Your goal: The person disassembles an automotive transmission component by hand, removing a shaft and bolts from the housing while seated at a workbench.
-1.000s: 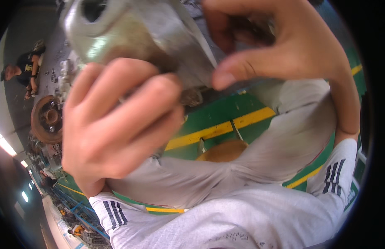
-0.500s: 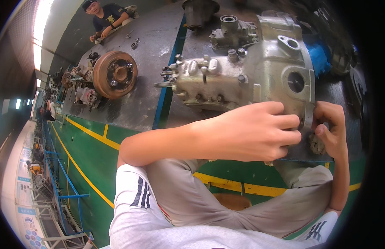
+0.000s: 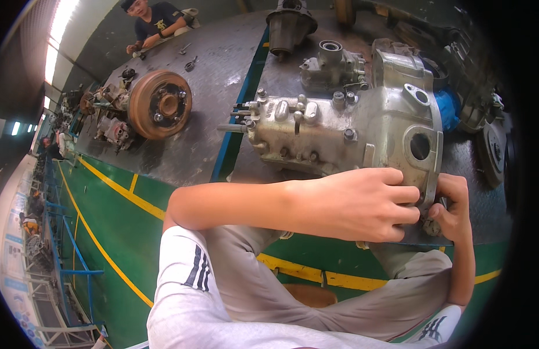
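Our left hand [image 3: 362, 203] and right hand [image 3: 452, 209] meet at the near right corner of the casing [image 3: 351, 131]; both pinch something small, hidden; its long axis runs leftward across the tabletop [image 3: 188, 151].

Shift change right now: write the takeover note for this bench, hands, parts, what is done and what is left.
Left hand: fingers curled on the near lower edge of the grey metal gearbox casing.
Right hand: fingertips on a small fitting at the casing's lower right corner; what it pinches is hidden.
Casing lies on its side on the steel workbench. A rusty brake drum and a smaller housing sit further back.
Done: cannot tell.
Left: the corner fitting, probably.
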`<state>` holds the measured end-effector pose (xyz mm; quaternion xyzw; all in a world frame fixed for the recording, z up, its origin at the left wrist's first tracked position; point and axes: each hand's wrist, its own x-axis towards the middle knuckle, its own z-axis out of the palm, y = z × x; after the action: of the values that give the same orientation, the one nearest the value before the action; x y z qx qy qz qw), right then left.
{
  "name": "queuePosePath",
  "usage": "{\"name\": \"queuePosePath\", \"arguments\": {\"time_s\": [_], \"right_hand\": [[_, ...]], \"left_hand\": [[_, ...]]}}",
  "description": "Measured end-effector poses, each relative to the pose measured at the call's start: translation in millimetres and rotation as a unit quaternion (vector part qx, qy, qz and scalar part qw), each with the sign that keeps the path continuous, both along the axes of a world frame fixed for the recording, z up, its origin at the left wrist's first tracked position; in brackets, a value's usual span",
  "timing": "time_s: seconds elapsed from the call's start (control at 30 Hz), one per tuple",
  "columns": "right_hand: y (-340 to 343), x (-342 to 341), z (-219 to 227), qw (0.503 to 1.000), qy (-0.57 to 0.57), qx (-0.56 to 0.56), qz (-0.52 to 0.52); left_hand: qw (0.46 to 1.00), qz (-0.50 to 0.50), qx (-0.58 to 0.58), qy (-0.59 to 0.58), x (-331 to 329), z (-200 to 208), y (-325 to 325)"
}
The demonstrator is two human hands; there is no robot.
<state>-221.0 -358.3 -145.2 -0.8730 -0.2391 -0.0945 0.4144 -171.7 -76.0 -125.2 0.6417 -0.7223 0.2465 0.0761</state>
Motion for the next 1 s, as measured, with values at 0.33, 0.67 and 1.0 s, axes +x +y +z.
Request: {"name": "queuePosePath", "arguments": {"time_s": [0.33,0.67,1.0], "right_hand": [[10,0,-2,0.999,0.002,0.043,-0.003],[3,1,3,0.999,0.019,0.019,0.022],[7,1,-2,0.997,0.041,0.054,0.036]], "left_hand": [[1.000,-0.006,0.017,-0.002,-3,1,-3],[0.999,0.006,0.040,0.025,-3,9,1],[0.999,0.033,0.004,0.005,-5,-1,-3]]}}
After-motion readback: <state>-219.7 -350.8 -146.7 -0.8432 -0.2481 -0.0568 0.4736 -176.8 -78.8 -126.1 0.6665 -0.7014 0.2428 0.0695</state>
